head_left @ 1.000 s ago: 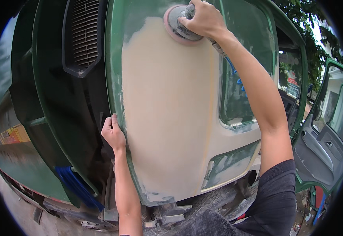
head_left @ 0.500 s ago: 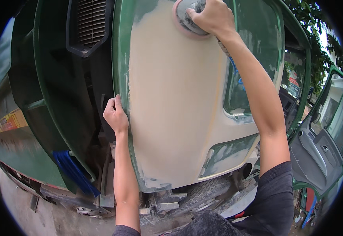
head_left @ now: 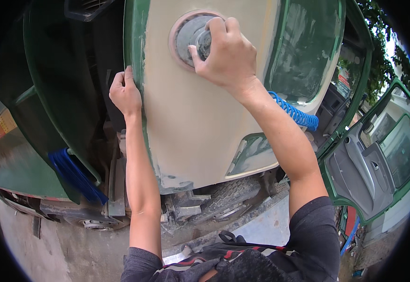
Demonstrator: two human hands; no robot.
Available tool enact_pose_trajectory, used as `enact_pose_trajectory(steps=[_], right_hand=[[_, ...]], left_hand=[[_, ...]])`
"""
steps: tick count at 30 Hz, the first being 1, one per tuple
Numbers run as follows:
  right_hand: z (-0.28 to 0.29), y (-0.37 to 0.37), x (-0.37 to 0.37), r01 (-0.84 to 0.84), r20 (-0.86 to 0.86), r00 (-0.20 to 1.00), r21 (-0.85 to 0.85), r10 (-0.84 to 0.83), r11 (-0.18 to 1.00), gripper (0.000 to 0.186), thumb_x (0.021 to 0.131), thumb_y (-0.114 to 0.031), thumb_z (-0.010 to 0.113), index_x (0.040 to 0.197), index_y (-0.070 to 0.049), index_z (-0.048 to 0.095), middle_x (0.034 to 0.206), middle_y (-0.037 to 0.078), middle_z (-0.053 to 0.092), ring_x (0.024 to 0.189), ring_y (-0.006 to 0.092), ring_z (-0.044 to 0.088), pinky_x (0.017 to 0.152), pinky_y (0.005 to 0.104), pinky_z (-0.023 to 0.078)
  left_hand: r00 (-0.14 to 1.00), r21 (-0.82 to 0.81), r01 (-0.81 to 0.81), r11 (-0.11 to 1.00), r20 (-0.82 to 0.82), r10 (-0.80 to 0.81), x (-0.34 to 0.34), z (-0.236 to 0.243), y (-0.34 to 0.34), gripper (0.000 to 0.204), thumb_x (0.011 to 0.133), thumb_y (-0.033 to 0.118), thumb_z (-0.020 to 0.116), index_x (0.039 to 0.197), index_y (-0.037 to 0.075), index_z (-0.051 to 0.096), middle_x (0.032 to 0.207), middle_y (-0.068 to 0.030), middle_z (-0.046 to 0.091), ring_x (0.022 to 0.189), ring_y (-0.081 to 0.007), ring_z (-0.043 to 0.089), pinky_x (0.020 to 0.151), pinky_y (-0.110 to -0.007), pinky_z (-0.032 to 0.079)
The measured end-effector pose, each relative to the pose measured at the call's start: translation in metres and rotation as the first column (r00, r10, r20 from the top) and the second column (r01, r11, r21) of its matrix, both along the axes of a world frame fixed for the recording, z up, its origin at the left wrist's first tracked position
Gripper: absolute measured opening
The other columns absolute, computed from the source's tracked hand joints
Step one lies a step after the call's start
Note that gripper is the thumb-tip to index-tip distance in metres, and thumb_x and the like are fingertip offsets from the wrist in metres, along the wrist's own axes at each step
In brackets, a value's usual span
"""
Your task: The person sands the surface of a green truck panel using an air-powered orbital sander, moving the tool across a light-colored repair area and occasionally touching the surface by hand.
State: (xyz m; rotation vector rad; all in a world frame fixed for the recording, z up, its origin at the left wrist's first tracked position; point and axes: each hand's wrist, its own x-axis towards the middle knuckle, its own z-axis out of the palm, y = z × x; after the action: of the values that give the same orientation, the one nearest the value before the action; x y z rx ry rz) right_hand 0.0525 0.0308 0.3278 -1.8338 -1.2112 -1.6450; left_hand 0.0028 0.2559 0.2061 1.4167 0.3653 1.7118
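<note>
My right hand (head_left: 226,56) grips a round sander (head_left: 183,42) with a grey body and pink rim, its disc flat against the upper middle of a beige-coated patch on a green truck cab panel (head_left: 186,122). A coiled blue hose (head_left: 294,113) hangs right of that forearm. My left hand (head_left: 125,94) grips the panel's left green edge (head_left: 140,56), fingertips curled at the rim. Green recessed sections (head_left: 301,56) with scuffed patches lie right of the beige area.
An open green door (head_left: 369,164) with grey lining stands at right, trees behind. At left are dark green bodywork (head_left: 50,117) and blue fabric (head_left: 80,178) hanging on a bar. Below the panel are a dusty tyre (head_left: 224,197), metal parts and concrete ground (head_left: 40,249).
The sander and my right hand have moved down and left from the panel's top onto the beige area. My left hand sits higher in the picture, still on the edge; the view has shifted.
</note>
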Motion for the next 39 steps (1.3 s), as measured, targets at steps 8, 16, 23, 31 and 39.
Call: enact_pose_trajectory(steps=[8, 16, 23, 31, 39], right_hand=[[-0.041, -0.017, 0.0, -0.044, 0.037, 0.998, -0.045, 0.046, 0.998, 0.041, 0.073, -0.025, 0.083, 0.1, -0.008, 0.057, 0.095, 0.015, 0.054, 0.075, 0.0327, 0.068, 0.054, 0.0416, 0.058], [0.036, -0.005, 0.016, 0.066, -0.011, 0.998, 0.148, -0.065, 0.987, 0.041, 0.077, -0.028, 0.076, 0.105, -0.003, 0.061, 0.099, 0.023, 0.063, 0.082, 0.0421, 0.068, 0.068, 0.049, 0.058], [-0.163, -0.039, -0.009, -0.002, -0.087, 0.996, -0.04, -0.002, 0.999, 0.042, 0.072, -0.028, 0.086, 0.1, -0.011, 0.06, 0.091, 0.009, 0.053, 0.071, 0.0287, 0.064, 0.057, 0.0363, 0.055], [0.078, -0.032, 0.029, -0.021, 0.097, 0.995, 0.158, 0.006, 0.987, 0.034, 0.079, -0.025, 0.07, 0.101, 0.0, 0.065, 0.096, 0.027, 0.069, 0.09, 0.0479, 0.068, 0.08, 0.052, 0.057], [-0.005, -0.01, 0.034, -0.06, 0.039, 0.998, 0.202, 0.053, 0.978, 0.037, 0.076, -0.03, 0.077, 0.101, -0.006, 0.062, 0.095, 0.021, 0.063, 0.082, 0.04, 0.068, 0.068, 0.0471, 0.057]], left_hand=[[0.999, 0.014, -0.005, 1.0, 0.031, 0.004, 0.007, -0.001, -0.003, 0.04, 0.102, 0.029, 0.066, 0.076, -0.002, 0.061, 0.061, 0.0027, 0.049, 0.059, -0.0083, 0.037, 0.055, -0.03, 0.031], [0.999, -0.011, -0.001, 1.0, 0.039, 0.001, 0.005, -0.002, 0.002, 0.04, 0.101, 0.029, 0.067, 0.075, -0.001, 0.062, 0.06, 0.0038, 0.049, 0.058, -0.0073, 0.037, 0.055, -0.029, 0.031], [0.999, -0.04, 0.044, 0.998, -0.029, -0.046, 0.005, -0.002, -0.011, 0.036, 0.104, 0.026, 0.064, 0.084, -0.004, 0.069, 0.068, 0.0036, 0.056, 0.065, -0.0063, 0.044, 0.062, -0.025, 0.037], [0.996, 0.0, 0.063, 0.998, 0.056, -0.063, 0.015, 0.0, -0.012, 0.037, 0.102, 0.027, 0.067, 0.079, -0.003, 0.066, 0.063, 0.0033, 0.052, 0.061, -0.008, 0.041, 0.058, -0.027, 0.035], [0.998, 0.009, -0.029, 1.0, 0.055, 0.029, -0.004, -0.002, 0.017, 0.036, 0.101, 0.028, 0.068, 0.082, -0.003, 0.07, 0.065, 0.0017, 0.059, 0.062, -0.0083, 0.047, 0.06, -0.027, 0.041]])
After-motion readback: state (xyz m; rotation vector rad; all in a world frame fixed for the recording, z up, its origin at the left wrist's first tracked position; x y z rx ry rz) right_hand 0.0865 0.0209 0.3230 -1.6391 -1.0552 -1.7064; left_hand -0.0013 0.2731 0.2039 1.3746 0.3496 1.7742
